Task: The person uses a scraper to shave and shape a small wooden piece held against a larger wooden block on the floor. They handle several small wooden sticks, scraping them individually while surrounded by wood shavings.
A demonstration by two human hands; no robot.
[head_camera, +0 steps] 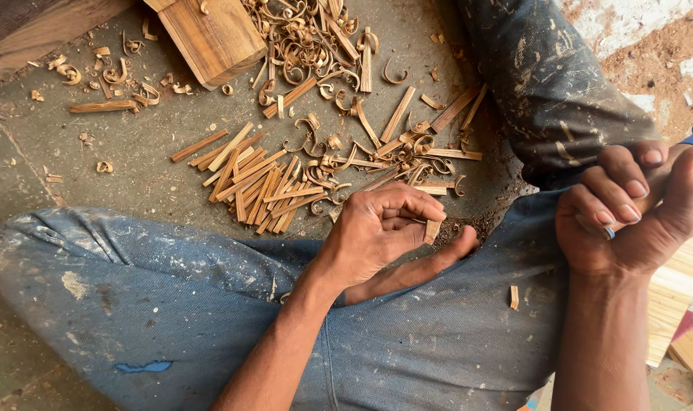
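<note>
Wood piece, small and short, sits pinched at the fingertips of the left hand, thumb side against it, fingers curled in tight, so that grip is closed on the piece. Hand rests over the lap, on paint-spattered blue jeans, person sitting cross-legged on the floor. Right hand is up at the right edge, fingers folded shut round a pale stick-like handle; what the tool is can't be told, most of it hidden in the fist, and a bit of blue shows under the ring finger. The two hands are well apart. Another small chip lies loose on the jeans between the two forearms. Beyond the left hand, on the floor, a loose pile of thin straight wood strips, roughly parallel, and further up a heap of curled shavings mixed with more strips. Thick wooden block at top, tilted, just beside the shavings. Dark plank edge in the top left corner. Pale slatted board under the right wrist at the right edge. Sawdust near the knee fold.
</note>
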